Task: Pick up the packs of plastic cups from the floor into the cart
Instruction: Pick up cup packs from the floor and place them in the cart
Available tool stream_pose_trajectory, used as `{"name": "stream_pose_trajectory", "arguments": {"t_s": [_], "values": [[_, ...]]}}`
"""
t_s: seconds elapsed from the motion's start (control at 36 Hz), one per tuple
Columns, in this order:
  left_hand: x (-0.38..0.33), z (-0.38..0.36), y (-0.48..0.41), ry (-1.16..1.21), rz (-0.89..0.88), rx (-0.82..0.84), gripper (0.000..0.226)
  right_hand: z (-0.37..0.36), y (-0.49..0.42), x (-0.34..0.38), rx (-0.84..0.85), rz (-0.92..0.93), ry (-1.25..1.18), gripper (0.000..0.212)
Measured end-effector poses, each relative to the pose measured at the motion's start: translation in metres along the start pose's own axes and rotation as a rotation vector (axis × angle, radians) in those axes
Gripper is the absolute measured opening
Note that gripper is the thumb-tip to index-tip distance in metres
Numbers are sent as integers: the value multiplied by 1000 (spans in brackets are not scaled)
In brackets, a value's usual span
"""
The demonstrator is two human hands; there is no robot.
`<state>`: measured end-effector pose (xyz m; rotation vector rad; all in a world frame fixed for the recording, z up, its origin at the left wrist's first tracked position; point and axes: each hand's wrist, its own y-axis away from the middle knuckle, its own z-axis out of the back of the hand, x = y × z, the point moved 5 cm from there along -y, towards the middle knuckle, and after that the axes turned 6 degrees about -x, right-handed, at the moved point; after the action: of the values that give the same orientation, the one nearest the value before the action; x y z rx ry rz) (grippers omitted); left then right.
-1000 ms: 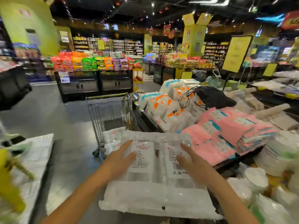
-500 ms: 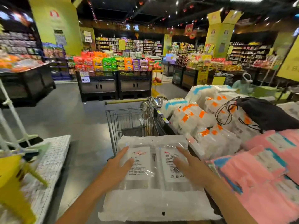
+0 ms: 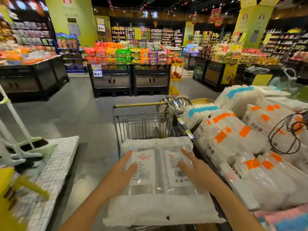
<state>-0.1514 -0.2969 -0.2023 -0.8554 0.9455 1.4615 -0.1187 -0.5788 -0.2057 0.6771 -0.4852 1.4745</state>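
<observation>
Two clear packs of plastic cups [image 3: 160, 179] with white labels lie side by side, held flat in front of me. My left hand [image 3: 120, 174] grips the left pack's side and my right hand [image 3: 194, 170] grips the right pack's side. The packs hover over the near end of a wire shopping cart [image 3: 141, 125] with a yellow handle bar at its far end. The packs hide the cart's inside near me.
A display table on the right carries white bagged goods with orange marks [image 3: 241, 147], blue-marked bags [image 3: 201, 110] and a black cable [image 3: 286, 134]. Metal bowls [image 3: 175, 104] sit beyond the cart. A low white gridded platform [image 3: 55, 164] and green mops [image 3: 20, 142] stand left. Grey floor lies ahead.
The view has swung left and forward along the aisle. The cart now sits straight ahead under the packs. Both hands keep the same grip on the packs.
</observation>
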Motion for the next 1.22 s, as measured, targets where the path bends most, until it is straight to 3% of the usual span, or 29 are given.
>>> {"name": "stream_pose_trajectory", "arguments": {"t_s": [0.33,0.72,0.97,1.11,1.22], "values": [[54,-22,-182,-12,135,-113,52,-53,-215,-31,75,72,-16,65],[214,-71,-394,-147,199,-169,61,-195,-419,-113,108,-55,20,67],[339,-109,-443,-236,354,-186,59,-291,-484,-169,198,-129,78,60],[365,-127,-445,-350,469,-248,60,-323,-489,-192,223,-234,6,51],[371,-133,-448,-357,450,-296,64,-324,-491,-193,203,-202,42,59]]}}
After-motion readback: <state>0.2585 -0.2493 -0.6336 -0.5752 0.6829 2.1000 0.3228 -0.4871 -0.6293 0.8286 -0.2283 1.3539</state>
